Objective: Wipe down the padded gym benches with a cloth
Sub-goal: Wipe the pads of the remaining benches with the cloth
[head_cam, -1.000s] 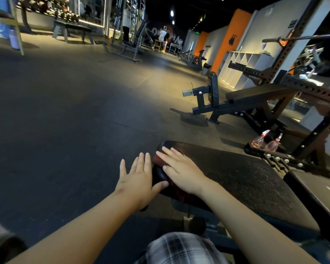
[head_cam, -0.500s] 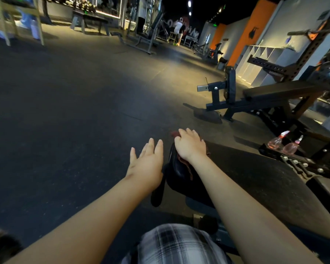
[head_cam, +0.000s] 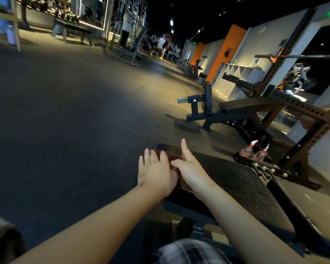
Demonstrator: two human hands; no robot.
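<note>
— Red cloth [head_cam: 171, 151]: where?
— Far end of the padded worktop [head_cam: 240, 183], under left grip [head_cam: 156, 174] and right grip [head_cam: 191, 168], both seemingly flat-fingered; its length runs back rightward, nearer the right.

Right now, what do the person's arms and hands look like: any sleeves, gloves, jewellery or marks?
Both forearms are bare to the frame's edge: no sleeves, gloves, watch or rings show on the left hand or the right hand. A small dark smudge sits by the left wrist. At the bottom, between the arms, grey-and-white plaid fabric shows.
</note>
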